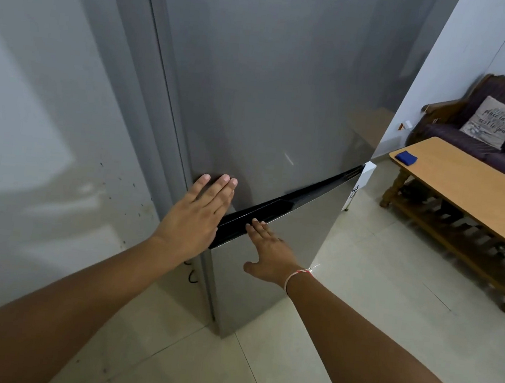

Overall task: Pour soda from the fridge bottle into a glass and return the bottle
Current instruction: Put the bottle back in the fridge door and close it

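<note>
Fridge closed, both hands laid on its front; no bottle or glass is to be seen.

The grey fridge (272,84) fills the view, its doors parted by a dark handle recess (277,208) running long from lower left to upper right. The left hand (198,217) is pressed flat, fingers straight, on the upper door just above the recess; the right hand (269,252), fingers extended, is set at the recess lip on the lower door and is judged nearer the pull. A wooden table (463,188) with a blue cloth (406,158) stands well apart, right.
</note>
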